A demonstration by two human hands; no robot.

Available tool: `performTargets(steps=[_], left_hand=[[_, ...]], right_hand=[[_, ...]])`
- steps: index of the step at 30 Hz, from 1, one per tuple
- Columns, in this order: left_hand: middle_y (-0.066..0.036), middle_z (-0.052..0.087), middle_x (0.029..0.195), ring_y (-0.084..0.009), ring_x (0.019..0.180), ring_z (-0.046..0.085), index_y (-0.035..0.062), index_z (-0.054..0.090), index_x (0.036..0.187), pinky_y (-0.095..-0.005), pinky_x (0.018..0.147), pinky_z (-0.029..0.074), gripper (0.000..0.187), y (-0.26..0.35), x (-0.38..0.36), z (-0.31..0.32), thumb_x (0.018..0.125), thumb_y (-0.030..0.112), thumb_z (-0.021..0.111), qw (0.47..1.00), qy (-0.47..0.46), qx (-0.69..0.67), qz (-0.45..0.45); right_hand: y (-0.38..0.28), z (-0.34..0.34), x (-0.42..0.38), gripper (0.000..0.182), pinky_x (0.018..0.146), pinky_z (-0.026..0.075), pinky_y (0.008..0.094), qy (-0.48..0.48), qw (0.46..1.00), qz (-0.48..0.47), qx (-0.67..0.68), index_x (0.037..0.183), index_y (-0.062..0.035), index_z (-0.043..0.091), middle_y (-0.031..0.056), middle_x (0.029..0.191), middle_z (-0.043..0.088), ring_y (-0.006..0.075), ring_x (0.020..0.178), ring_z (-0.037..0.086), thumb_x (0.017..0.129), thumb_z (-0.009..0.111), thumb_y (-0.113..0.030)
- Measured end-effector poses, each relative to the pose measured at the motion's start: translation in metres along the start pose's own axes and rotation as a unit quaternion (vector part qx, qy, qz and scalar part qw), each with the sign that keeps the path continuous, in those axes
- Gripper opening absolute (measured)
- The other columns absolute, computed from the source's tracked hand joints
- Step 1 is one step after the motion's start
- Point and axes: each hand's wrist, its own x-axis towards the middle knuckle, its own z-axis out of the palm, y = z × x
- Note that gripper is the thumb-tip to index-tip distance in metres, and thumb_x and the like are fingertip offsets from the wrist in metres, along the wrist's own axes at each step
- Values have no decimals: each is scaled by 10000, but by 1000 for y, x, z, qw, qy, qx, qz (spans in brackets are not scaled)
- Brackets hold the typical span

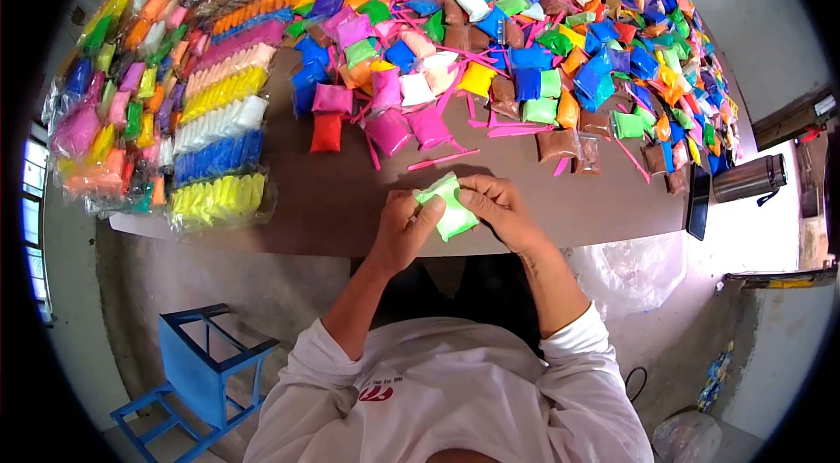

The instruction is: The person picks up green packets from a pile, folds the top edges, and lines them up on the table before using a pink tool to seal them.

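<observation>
A light green packet (457, 214) is held over the table's near edge between my two hands. My left hand (408, 225) pinches its left side, the thumb lying on its face. On its upper right side, the thumb and fingers of my right hand (500, 209) are closed. Just beyond the hands, a pink stick (444, 159) lies on the brown table (324, 209). Farther out are magenta packets (388, 130) and a red packet (326, 132).
Colourful loose packets (534, 60) are heaped across the table's far side. Bagged rows of packets (219, 145) lie at the left. A dark phone-like object (697, 202) and a steel flask (749, 178) are at the right. A blue stool (194, 373) stands below left.
</observation>
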Motion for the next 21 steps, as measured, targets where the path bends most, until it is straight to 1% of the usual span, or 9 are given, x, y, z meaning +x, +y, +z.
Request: performTargets(steps=[4, 7, 9, 11, 13, 15, 16, 19, 21], left_hand=[[-78, 475, 642, -224, 664, 449, 40, 531, 697, -379, 722, 356, 406, 4, -1, 0, 963, 347, 549, 999, 22, -30, -30], [-70, 467, 635, -219, 651, 443, 33, 537, 701, -378, 704, 361, 407, -4, -1, 2, 974, 335, 535, 1000, 10, 1, 14], [-70, 469, 633, -216, 648, 449, 30, 541, 701, -375, 693, 363, 413, 2, 1, -1, 980, 335, 526, 1000, 1, 4, 24], [-70, 472, 632, -212, 645, 454, 27, 545, 701, -372, 682, 364, 420, 7, 1, -7, 985, 335, 516, 999, -7, 7, 36], [-73, 479, 641, -207, 662, 465, 21, 550, 714, -368, 672, 363, 425, 8, 1, -13, 990, 341, 506, 988, -44, -108, -97], [-73, 478, 643, -205, 665, 466, 20, 547, 722, -365, 672, 360, 427, 4, 0, -12, 992, 347, 501, 991, -27, -96, -87], [-73, 476, 644, -203, 668, 466, 19, 543, 729, -361, 672, 357, 429, 2, -1, -10, 995, 353, 495, 993, -11, -84, -77], [-75, 467, 640, -208, 657, 447, 20, 539, 736, -361, 678, 359, 432, 9, -1, -4, 995, 361, 492, 998, 23, -60, -21], [-81, 470, 640, -215, 655, 447, 20, 544, 739, -360, 689, 366, 432, 6, -2, -3, 995, 364, 489, 999, 14, -28, -11]], right_hand=[[-5, -1, -10, 268, 617, 441, 222, -69, 991, 61, -99, 952, 2, 684, -23, 792, 637, 49, 704, 558, 946, 655, -265], [-1, 0, -11, 275, 534, 376, 222, -47, 995, 22, -86, 913, -7, 680, -29, 730, 604, 42, 628, 507, 931, 672, -282], [4, -4, -7, 261, 497, 327, 226, -98, 992, -14, -80, 884, -13, 681, -24, 704, 585, 41, 588, 473, 934, 663, -268], [0, -7, -3, 259, 504, 353, 216, -109, 991, 11, -76, 921, -5, 671, -17, 715, 585, 45, 582, 482, 934, 660, -263], [-6, -4, -3, 261, 511, 379, 207, -123, 989, 34, -73, 959, 2, 661, -9, 727, 586, 49, 576, 492, 934, 657, -258], [-10, 3, -7, 252, 603, 443, 206, -36, 993, 90, 61, 1069, -14, 624, -7, 819, 626, 56, 688, 549, 911, 681, -202], [-9, 1, -9, 302, 607, 479, 208, -59, 988, 102, 102, 1107, -30, 598, 23, 847, 645, 83, 685, 584, 888, 711, -203], [7, 13, -20, 268, 580, 470, 201, -10, 997, 64, 31, 1064, -32, 609, 21, 827, 639, 89, 668, 583, 871, 728, -174], [13, 13, -21, 218, 540, 433, 191, 10, 996, 52, 65, 1017, -30, 622, 3, 783, 620, 73, 625, 553, 859, 731, -133]])
